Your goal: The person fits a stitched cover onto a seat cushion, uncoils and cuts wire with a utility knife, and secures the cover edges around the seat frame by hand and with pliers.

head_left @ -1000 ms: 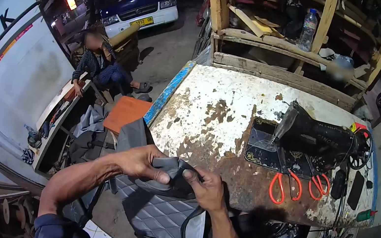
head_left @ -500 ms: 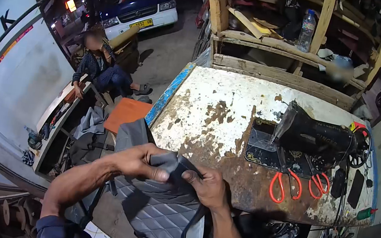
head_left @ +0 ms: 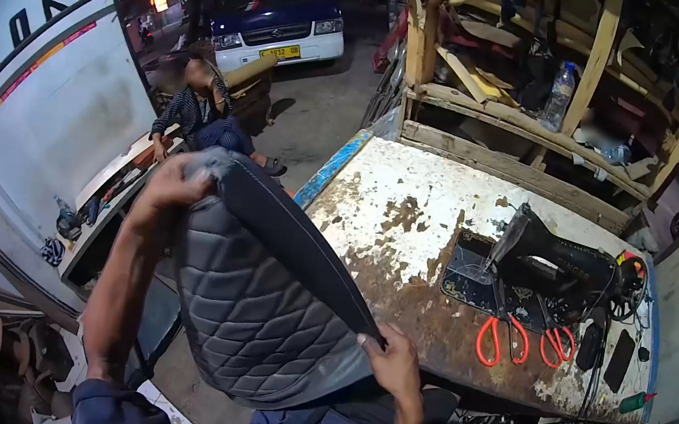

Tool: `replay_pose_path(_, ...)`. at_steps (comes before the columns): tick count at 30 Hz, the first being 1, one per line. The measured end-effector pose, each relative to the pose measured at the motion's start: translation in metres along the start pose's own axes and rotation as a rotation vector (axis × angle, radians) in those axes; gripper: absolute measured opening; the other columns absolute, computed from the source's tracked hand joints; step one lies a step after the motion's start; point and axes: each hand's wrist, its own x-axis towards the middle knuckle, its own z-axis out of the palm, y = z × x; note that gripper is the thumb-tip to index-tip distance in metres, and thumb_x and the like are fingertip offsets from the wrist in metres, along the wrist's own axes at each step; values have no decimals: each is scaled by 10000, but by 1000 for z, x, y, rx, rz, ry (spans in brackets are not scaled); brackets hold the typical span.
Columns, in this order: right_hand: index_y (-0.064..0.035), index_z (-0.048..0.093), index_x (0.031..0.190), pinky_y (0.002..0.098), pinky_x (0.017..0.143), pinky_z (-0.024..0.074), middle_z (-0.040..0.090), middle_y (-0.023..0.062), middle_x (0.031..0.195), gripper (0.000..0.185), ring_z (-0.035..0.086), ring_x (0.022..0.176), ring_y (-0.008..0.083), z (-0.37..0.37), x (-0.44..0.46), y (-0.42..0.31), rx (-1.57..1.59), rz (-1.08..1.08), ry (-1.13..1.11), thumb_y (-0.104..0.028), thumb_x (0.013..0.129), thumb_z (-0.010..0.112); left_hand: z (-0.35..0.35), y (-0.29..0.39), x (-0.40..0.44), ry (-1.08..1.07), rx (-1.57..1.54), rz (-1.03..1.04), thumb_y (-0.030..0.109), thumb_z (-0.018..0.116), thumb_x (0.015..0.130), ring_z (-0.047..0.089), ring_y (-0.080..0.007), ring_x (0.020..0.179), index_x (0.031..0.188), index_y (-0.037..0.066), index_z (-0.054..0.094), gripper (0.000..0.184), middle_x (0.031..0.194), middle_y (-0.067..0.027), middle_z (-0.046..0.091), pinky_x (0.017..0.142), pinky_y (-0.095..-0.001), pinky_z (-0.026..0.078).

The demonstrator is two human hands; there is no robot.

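Observation:
A dark grey quilted seat cover [head_left: 252, 314] with diamond stitching is stretched between my hands above my lap. My left hand [head_left: 176, 186] is closed on its upper left corner, raised high. The lower right end of its smooth, stitched black border is pinched in my right hand [head_left: 393, 358], close to the front edge of the worn table [head_left: 382, 281]. On that table, right of my hands, stands a black sewing machine [head_left: 559, 256]. Two pairs of scissors with orange handles [head_left: 502, 340] lie in front of it.
A person [head_left: 209, 107] sits at the left beside a low bench. Behind the table is a wooden shelf [head_left: 514, 120] with a plastic bottle [head_left: 559, 96]. A black phone-like slab [head_left: 618, 361] and a green bottle [head_left: 636, 402] lie at the table's right. A van [head_left: 277, 20] is parked beyond.
The seat cover has been spread open from its bunched fold. My left hand has moved up and left with its corner, while my right hand has moved slightly right and down along the border.

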Motion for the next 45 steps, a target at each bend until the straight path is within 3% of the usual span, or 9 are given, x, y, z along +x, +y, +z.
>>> replay_pose_path(9,-36,647,1115,448,768,499,668,187,975,190,666,892,359,11,-2,-68,134,-187,369,-117,952,590,-87,55,-129,507,133,247,333,527,1039,642,-135,902,1175,15,593,352,1047,-60,656,802,-278,527)
replay_pose_path(12,-10,624,1207,329,793,501,694,63,1030,254,618,928,83,-14,-6,-80,373,-202,-83,-159,1046,496,-108,54,-133,559,157,301,322,541,1032,648,-126,867,1148,31,615,322,1006,-55,670,767,-264,525)
replay_pose_path(15,12,672,1106,209,746,399,589,-46,864,207,499,778,49,-28,-24,-108,1160,-7,-345,-130,1017,549,-110,51,-131,504,-14,215,310,655,962,683,-186,816,1041,11,657,309,942,-91,702,755,-323,568)
replay_pose_path(23,50,587,1262,227,945,438,660,8,1092,366,584,1000,73,-14,-28,-60,1348,102,-481,-238,1041,544,-135,18,-100,509,-93,200,208,584,985,670,-173,933,1119,33,652,230,1066,-72,702,839,-329,549)
replay_pose_path(31,47,611,1181,219,744,379,554,-52,875,361,454,795,48,-31,-8,-14,1027,134,-449,-271,1013,586,-122,-19,-55,567,-265,111,206,642,926,679,-191,881,1104,40,672,245,1006,-73,713,830,-324,551)
replay_pose_path(37,41,613,1235,293,772,514,679,28,960,386,642,876,146,-55,27,-30,929,396,-501,-261,997,582,-123,-9,-72,524,-80,-7,255,644,972,638,-110,764,977,18,657,237,883,-31,683,689,-248,507)
replay_pose_path(40,25,623,1235,328,789,530,680,47,964,452,655,904,175,-59,42,-29,-119,43,-418,-163,828,675,-134,-11,-131,578,-95,-141,329,711,902,620,-107,762,978,-32,681,370,889,-50,693,720,-265,489)
replay_pose_path(43,13,662,1180,298,878,485,683,42,1013,547,627,967,160,-42,47,-16,159,458,-741,-113,659,769,-132,-12,-225,666,-23,-270,371,738,862,604,-116,772,991,-47,678,442,873,-43,677,729,-268,464)
replay_pose_path(45,-16,662,1206,311,880,492,675,57,1072,484,624,982,156,-21,69,-139,492,491,-956,-48,730,746,-114,-1,-292,954,-195,-367,387,724,875,632,-157,804,1017,-73,668,484,941,-83,690,747,-281,483)
